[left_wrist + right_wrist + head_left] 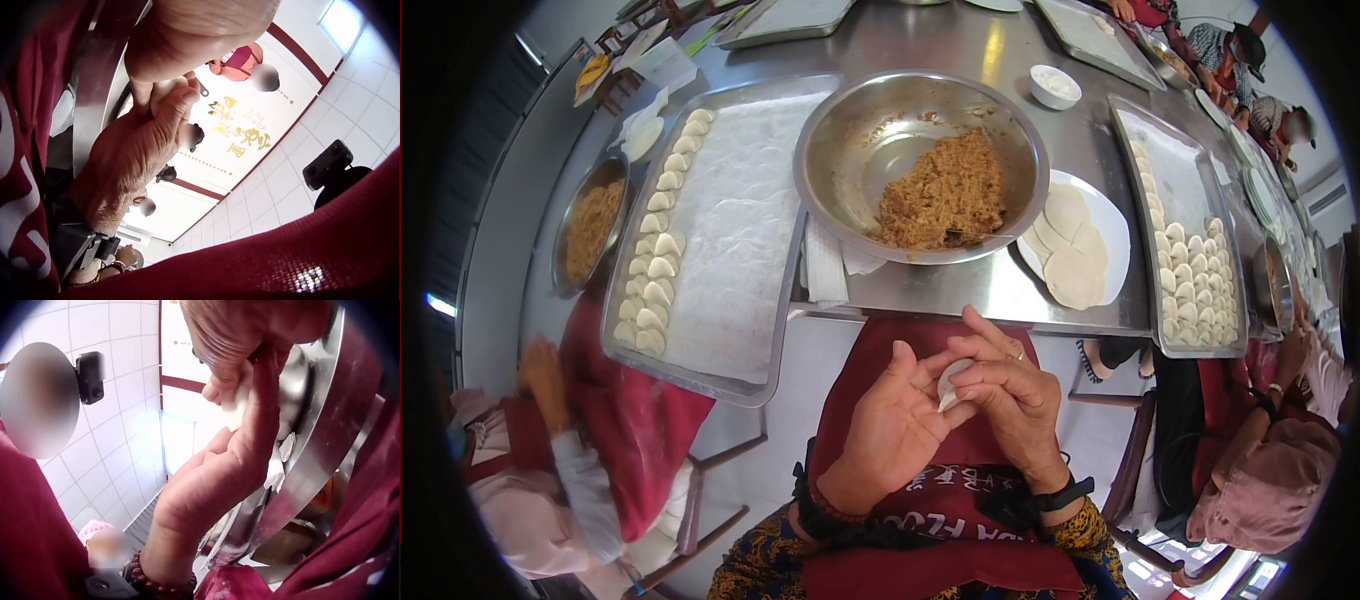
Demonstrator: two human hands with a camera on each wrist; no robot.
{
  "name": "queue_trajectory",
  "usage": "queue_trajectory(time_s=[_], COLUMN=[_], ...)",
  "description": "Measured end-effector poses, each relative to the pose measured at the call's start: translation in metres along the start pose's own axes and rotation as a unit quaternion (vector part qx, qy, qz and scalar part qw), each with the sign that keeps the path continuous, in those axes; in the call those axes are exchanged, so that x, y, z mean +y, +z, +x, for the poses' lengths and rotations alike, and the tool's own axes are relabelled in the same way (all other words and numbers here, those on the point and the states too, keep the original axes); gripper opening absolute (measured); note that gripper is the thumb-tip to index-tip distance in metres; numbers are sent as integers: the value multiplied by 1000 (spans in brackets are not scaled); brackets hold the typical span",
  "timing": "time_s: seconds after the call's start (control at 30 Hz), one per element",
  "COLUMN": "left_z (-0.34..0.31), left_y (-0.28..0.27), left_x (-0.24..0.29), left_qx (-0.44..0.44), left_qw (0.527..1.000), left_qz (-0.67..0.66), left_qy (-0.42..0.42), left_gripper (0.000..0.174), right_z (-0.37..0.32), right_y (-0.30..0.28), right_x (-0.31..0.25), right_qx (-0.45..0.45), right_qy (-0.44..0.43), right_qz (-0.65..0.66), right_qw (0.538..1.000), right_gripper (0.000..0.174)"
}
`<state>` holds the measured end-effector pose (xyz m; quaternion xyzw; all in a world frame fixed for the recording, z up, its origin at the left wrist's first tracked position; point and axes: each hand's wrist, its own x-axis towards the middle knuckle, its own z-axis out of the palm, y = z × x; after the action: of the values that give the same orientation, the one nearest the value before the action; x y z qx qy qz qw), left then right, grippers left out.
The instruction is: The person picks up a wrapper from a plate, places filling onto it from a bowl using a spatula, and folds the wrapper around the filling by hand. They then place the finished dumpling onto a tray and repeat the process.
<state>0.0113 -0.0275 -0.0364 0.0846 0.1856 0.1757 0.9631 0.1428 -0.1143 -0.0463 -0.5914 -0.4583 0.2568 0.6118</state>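
Note:
In front of the apron, a folded white dumpling [952, 382] lies between my hands. My left hand [890, 425] is turned palm up with its fingers straight beneath the dumpling and its thumb apart. Thumb and fingers of my right hand [1015, 405] pinch the dumpling's edge from the other side. The right wrist view shows the pale dough [237, 406] against the left fingers. Past the hands, a steel bowl [820, 190] holds brown minced filling [945, 190]. Flat round wrappers [1075, 275] overlap on a white plate [1115, 225] to its right.
Left of the bowl, a metal tray [740, 290] carries a column of dumplings [655, 265]. Another tray [1170, 190] at right holds several rows. A small white bowl [1055, 87] stands farther back. People sit close on both sides; the steel table's edge [1090, 325] lies just beyond my hands.

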Motion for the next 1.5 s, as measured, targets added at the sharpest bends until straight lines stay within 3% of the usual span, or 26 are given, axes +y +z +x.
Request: queue_trajectory(time_s=[0.17,0.27,0.5,0.57,0.67,0.77,0.9,1.0,1.17,1.3,1.37,1.5], left_z=[0,1,1,3,3,3,4,5,5,5,5,5], left_y=[4,-1,-4,-13,-7,-1,0,-5,-4,-10,-3,-1], left_x=[-1,-1,-8,-9,-8,-3,-7,-9,-8,-9,-10,-10], left_qx=[9,34,27,-38,-19,-30,11,-60,-2,-47,21,53], left_qw=[1000,999,997,993,997,997,996,990,996,990,996,996], left_qz=[7,-15,-69,-108,-76,-64,-87,-126,-87,-132,-85,-61], left_qy=[1,-8,13,3,8,24,31,14,19,23,24,24], left_gripper=[67,63,60,60,57,57,57,57,62,62,62,61], right_z=[0,4,6,6,6,7,7,6,5,1,0,-1], right_y=[-2,4,-4,-6,-6,-4,-5,-5,-5,-4,-5,-3], right_x=[-4,-11,-6,-6,-7,-9,-3,-3,-6,-1,5,3], right_qx=[-12,25,-7,-20,-24,13,16,15,26,37,38,48], right_qy=[0,12,-72,-75,-101,-73,-117,-143,-83,-61,-70,-66], right_qz=[-13,-24,-133,-168,-175,-174,-199,-225,-152,-112,-82,-71], right_qw=[1000,999,989,983,979,982,973,964,985,991,993,994], right_gripper=[15,17,22,22,28,44,40,38,32,28,26,20])
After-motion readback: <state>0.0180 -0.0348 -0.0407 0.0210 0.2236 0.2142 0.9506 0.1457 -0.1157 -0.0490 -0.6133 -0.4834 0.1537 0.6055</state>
